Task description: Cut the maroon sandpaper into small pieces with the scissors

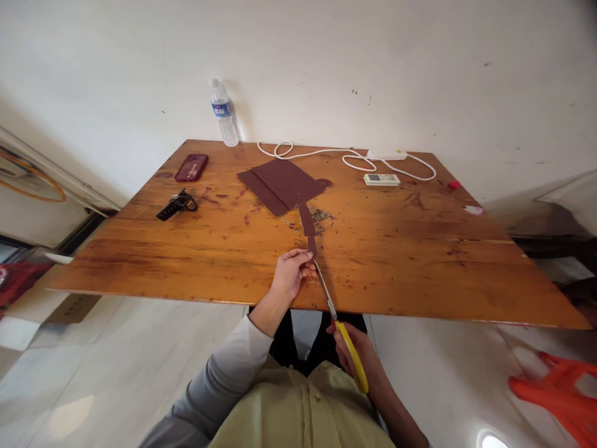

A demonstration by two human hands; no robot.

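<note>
My left hand [291, 274] pinches the near end of a narrow dark brown strip [308, 225] that runs back to larger dark brown sheets [280, 183] lying on the wooden table [420, 249]. My right hand [357, 354] grips yellow-handled scissors [336, 317] below the table's front edge. Their blades point up and away, with the tips meeting the strip beside my left fingers. Small cut scraps [321, 218] lie around the strip.
A water bottle [222, 113] stands at the back edge. A dark red case [191, 167] and a black tool [177, 204] lie at the left. A white cable [345, 155], a white remote [381, 180] and a small red bit [454, 184] lie at the back right. An orange stool [557, 386] stands at the lower right.
</note>
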